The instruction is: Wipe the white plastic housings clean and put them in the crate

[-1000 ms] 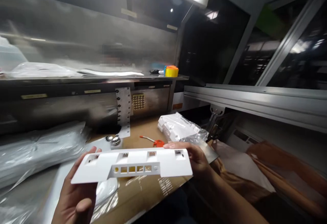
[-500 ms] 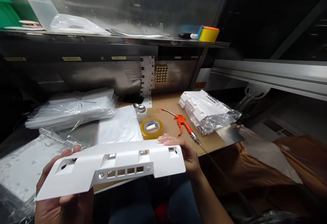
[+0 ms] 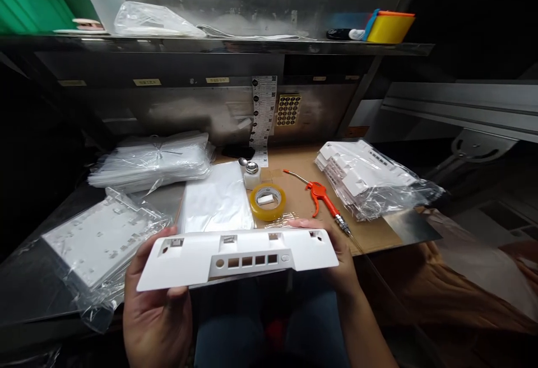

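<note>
Between my hands I hold a white plastic housing [image 3: 247,247] with a row of square port cut-outs, a round hole and several slots. My left hand [image 3: 157,306] grips its left end, thumb underneath and fingers behind. On the right end, my right hand [image 3: 340,261] is closed, its fingers over the top edge and partly hidden by the housing. Just behind it lie a roll of yellow tape [image 3: 268,203] and a stack of white plastic bags [image 3: 217,197]. An orange air blow gun [image 3: 321,194] rests to the right of the tape.
Bagged white housings [image 3: 365,175] lie at the right of the cardboard [image 3: 378,239]. Bagged white panels [image 3: 105,233] and a tied pile of clear bags [image 3: 153,161] are at left. A small dispenser bottle [image 3: 252,176] stands behind the tape. A metal shelf [image 3: 235,46] overhangs the back.
The housing has come up and turned more level, with both hands still on it. My view has shifted left, so the bench things appear further right.
</note>
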The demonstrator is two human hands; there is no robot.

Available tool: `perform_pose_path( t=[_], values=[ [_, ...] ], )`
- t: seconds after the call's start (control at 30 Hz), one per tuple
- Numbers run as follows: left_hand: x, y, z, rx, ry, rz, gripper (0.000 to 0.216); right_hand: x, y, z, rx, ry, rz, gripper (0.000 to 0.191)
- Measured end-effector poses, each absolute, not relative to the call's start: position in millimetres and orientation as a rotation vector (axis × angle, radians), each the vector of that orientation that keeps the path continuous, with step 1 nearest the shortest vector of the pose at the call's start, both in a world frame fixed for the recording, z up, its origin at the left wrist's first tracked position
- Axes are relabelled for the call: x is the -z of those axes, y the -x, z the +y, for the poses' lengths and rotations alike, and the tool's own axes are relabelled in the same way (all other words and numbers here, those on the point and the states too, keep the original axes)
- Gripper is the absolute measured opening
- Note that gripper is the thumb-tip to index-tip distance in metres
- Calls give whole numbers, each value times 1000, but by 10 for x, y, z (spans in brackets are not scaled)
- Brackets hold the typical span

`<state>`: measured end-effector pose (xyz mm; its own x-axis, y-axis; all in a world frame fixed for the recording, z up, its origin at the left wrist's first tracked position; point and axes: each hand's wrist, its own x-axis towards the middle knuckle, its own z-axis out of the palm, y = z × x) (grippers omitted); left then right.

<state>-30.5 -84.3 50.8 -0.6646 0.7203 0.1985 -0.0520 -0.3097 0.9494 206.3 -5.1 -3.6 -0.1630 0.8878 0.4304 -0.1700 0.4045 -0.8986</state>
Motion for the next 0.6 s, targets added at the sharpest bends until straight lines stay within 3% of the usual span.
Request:
perform_pose_path(
  t=[0.33, 0.6],
  values=[
    [-343, 302, -870, -2040, -1099, 1415, 62, 170, -2223, -19, -1055, 679, -1474, 30],
    [-267, 259, -870, -2049, -902, 1239, 79, 252, -2320, 9, -1021, 695, -1486, 27]
  ],
)
